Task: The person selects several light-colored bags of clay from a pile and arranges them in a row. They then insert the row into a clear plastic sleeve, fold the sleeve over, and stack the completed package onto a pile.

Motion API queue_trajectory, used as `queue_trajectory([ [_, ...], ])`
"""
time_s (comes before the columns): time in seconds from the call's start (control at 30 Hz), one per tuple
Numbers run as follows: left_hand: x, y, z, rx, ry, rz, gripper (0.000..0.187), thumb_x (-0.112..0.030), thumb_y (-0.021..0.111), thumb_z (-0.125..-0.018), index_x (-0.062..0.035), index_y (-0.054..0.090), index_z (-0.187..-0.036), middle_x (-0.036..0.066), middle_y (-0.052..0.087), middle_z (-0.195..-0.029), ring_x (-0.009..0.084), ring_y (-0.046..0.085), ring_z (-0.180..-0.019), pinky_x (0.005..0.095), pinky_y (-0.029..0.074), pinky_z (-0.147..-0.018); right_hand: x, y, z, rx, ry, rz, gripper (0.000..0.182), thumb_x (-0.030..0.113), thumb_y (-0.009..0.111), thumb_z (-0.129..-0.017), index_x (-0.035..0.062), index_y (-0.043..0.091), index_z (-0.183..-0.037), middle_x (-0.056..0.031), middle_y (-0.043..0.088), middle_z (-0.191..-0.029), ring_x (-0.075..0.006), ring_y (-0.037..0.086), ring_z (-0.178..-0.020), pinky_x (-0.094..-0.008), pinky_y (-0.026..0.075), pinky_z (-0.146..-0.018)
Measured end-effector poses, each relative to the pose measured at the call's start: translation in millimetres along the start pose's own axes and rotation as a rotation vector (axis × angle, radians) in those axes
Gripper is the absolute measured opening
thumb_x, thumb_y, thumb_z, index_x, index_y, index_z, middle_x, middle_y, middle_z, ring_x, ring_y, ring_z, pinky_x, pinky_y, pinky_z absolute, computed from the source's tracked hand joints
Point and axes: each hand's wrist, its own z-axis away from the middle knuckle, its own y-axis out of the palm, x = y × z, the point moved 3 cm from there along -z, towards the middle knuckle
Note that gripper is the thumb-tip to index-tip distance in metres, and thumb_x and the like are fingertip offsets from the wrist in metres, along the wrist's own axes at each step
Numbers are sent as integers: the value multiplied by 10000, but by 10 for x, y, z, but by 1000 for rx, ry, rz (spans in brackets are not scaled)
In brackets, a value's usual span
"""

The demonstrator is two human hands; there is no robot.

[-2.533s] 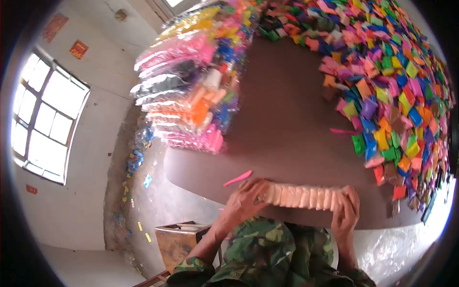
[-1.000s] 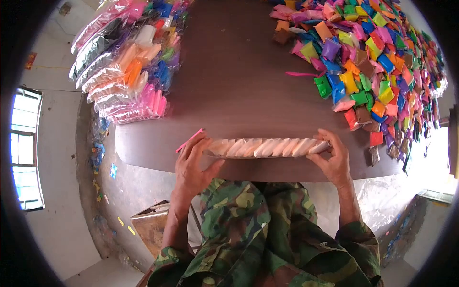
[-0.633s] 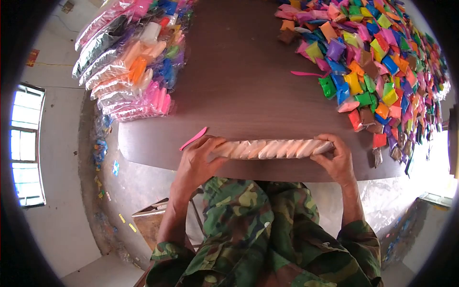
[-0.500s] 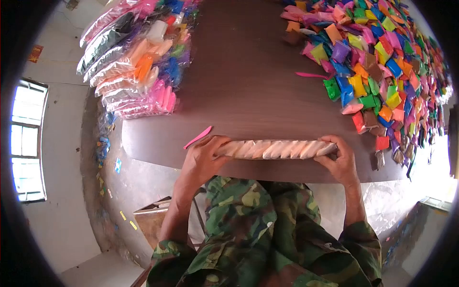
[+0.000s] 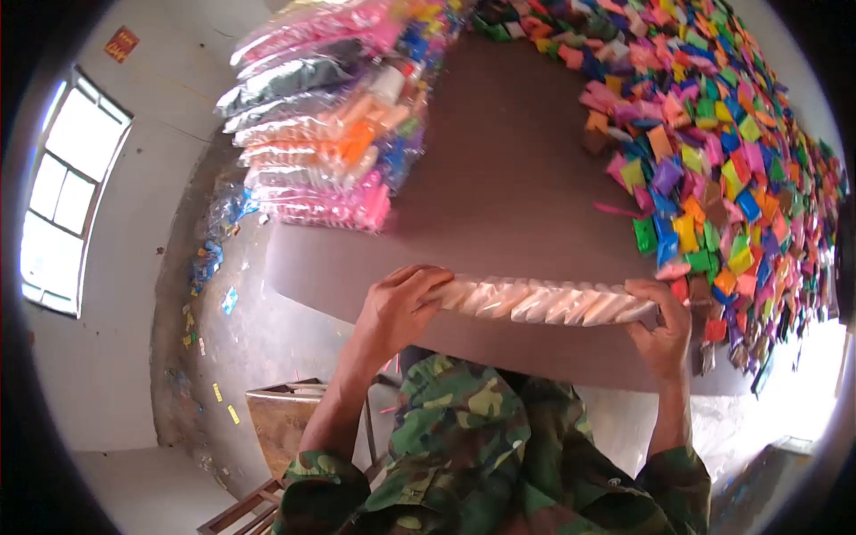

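Observation:
A long row of peach-coloured wrapped packets (image 5: 544, 301) spans the space between my hands, close to the table's front edge. My left hand (image 5: 401, 306) grips its left end, with the fingers over the top. Around the right end, my right hand (image 5: 662, 328) is closed, thumb below and fingers above. The packets lie slanted side by side under shiny clear film.
Bagged bundles in several colours (image 5: 312, 134) are stacked at the table's (image 5: 508, 152) left. Many small coloured packets (image 5: 713, 178) cover its right side, with a pink tool (image 5: 620, 210) beside them. A wooden stool (image 5: 281, 419) stands below left.
The view has turned and shifted, so the table and piles appear lower and further right. Both hands still hold the row. The pink tool near my left hand no longer shows on the table.

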Motion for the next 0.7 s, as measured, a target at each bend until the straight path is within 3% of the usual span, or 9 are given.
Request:
queue_trajectory([
  [0.07,-52,-261,-44,-57,-8,11,433,78,795,-814,-11,742,-1234,157,772,-1196,353,763,-1091,416,625,-917,206,9,-250,-39,-82,-20,519,-120,833,-664,8,730,-1157,-175,790,-1185,-356,756,-1172,-422,588,-1041],
  [0.1,-82,-403,-66,-88,-12,14,436,78,773,-811,-11,738,-1236,163,766,-1204,382,749,-1103,431,617,-934,340,0,-406,-51,-155,-25,508,-100,879,-664,13,727,-1136,-165,790,-1185,-349,762,-1159,-430,602,-1022],
  [0.23,-208,-1060,-116,-281,67,-123,463,94,763,-789,-20,749,-1237,155,770,-1239,362,744,-1162,418,612,-988,847,91,-983,-133,-398,-77,483,-17,964,-713,20,727,-1132,-169,785,-1186,-364,768,-1135,-464,619,-1005],
  [0.33,-248,-1633,-172,-409,137,-296,472,108,752,-790,-21,756,-1244,145,774,-1265,322,751,-1196,397,610,-1024,1300,208,-1425,-224,-574,-45,475,-49,943,-728,19,724,-1143,-177,780,-1189,-377,765,-1144,-476,617,-1012],
  [0.4,-195,-2006,-275,-533,198,-382,500,120,812,-764,-35,771,-1238,138,790,-1266,277,781,-1158,376,633,-979,1572,349,-1740,-243,-665,-64,504,-110,895,-721,19,724,-1177,-186,771,-1210,-394,752,-1189,-491,614,-1030],
  [0.53,14,-2654,-614,-686,49,-442,390,15,788,-907,-65,755,-1287,132,788,-1284,255,772,-1161,377,598,-1016,2089,693,-2409,-274,-847,-51,523,-162,838,-735,17,722,-1213,-185,759,-1252,-398,736,-1224,-485,605,-1056],
  [0.7,541,-3219,-1184,-749,86,-614,360,-28,777,-922,-66,745,-1278,148,794,-1222,306,774,-1137,399,606,-978,2366,1218,-3129,-318,-871,-64,533,-148,825,-788,48,724,-1273,-144,747,-1271,-354,730,-1215,-433,613,-1029],
])
